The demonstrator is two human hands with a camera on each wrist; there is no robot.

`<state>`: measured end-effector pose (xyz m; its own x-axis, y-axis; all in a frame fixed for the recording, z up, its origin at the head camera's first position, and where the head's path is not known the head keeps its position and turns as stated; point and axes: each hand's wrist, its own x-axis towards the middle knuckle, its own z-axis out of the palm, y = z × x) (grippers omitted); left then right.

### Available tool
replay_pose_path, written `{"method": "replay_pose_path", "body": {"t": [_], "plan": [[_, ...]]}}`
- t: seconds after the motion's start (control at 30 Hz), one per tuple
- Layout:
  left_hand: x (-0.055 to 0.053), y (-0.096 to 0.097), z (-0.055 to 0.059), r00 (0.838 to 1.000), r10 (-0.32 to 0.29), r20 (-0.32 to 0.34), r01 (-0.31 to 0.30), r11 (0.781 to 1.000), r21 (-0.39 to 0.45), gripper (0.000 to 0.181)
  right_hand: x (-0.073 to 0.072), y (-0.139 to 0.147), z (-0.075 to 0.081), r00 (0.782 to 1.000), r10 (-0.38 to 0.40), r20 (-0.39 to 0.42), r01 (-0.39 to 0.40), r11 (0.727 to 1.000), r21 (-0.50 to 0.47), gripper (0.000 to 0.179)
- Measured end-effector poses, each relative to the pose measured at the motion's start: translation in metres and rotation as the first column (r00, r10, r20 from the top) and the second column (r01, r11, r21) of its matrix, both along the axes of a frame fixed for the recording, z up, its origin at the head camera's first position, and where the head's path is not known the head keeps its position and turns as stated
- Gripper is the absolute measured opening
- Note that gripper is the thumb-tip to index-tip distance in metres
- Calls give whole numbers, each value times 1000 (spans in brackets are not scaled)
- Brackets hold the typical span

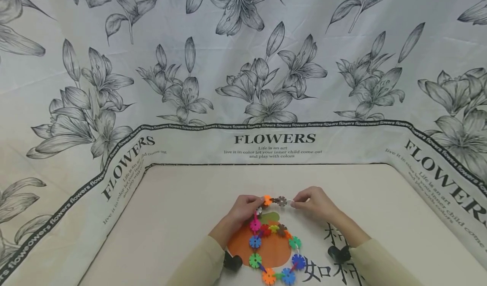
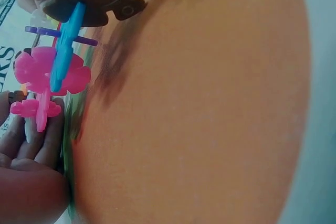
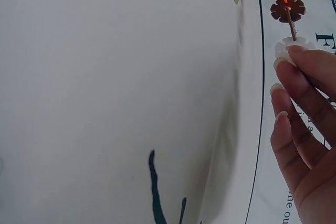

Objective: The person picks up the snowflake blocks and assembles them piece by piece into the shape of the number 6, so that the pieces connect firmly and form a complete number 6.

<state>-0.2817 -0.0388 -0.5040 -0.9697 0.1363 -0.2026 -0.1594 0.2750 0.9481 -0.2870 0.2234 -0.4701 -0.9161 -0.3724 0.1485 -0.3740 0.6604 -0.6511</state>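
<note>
A chain of colourful slotted plastic discs hangs in a loop between both hands in the head view, with a blue disc (image 1: 255,241), a green disc (image 1: 255,260) and several others. My left hand (image 1: 243,208) pinches the chain beside an orange disc (image 1: 268,200). To its right a brown disc (image 1: 281,201) joins on. At this end of the chain, thumb and index finger of my right hand (image 1: 313,199) pinch a white disc (image 3: 283,50); the other fingers curve loosely below. A pink disc (image 2: 37,72) hangs near the left fingers in the left wrist view.
Beneath the chain lies a pale table cover (image 1: 182,218) printed with an orange fruit (image 1: 237,246) and black characters (image 1: 317,271). A flower-printed cloth (image 1: 274,144) rises round the table's back and sides. Black wrist straps (image 1: 233,260) show on both arms.
</note>
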Motion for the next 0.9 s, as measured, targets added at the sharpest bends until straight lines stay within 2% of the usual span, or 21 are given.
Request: {"method": "replay_pose_path", "body": {"t": [0.23, 0.53, 0.73, 0.9], "plan": [[0, 0, 0, 1000, -5, -7, 5, 1000, -1, 29, -5, 0, -4, 998, 45, -43, -44, 999, 22, 8], [0, -1, 0, 1000, -14, -19, 14, 1000, -27, 28, -14, 2, 0, 978, 187, -93, -181, 981, 62, 3], [-1, 0, -1, 999, -22, -30, 21, 999, -45, 28, -18, 3, -1, 971, 219, -91, -212, 974, 81, 5], [0, 1, -1, 999, -20, -32, 18, 998, -57, 29, -18, 2, -3, 964, 234, -130, -223, 971, 90, 7]]}}
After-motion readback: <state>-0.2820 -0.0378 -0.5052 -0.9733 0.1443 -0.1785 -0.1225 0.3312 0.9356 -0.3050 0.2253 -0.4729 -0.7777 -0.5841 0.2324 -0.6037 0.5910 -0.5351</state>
